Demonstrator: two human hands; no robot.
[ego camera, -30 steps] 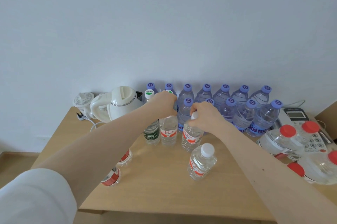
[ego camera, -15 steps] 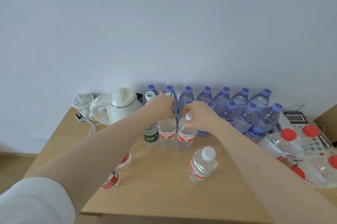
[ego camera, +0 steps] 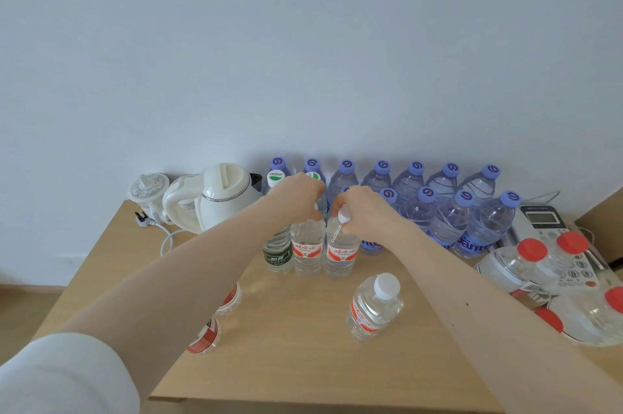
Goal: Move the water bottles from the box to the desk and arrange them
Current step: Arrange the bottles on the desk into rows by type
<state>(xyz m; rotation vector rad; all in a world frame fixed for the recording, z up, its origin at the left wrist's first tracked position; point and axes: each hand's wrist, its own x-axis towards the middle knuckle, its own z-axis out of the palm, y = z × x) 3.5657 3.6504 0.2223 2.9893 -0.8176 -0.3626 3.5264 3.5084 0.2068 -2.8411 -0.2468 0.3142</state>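
Right bottle (ego camera: 341, 253) moved back into the row, now upright and touching the left bottle (ego camera: 307, 251). Right hand (ego camera: 365, 211) pinches its white cap; left hand (ego camera: 298, 194) grips the other's neck, green-label bottle (ego camera: 277, 253) just beside, all on the counter (ego camera: 303, 363). Suggest: seat both flat, let go straight up, avoid nudging the row.
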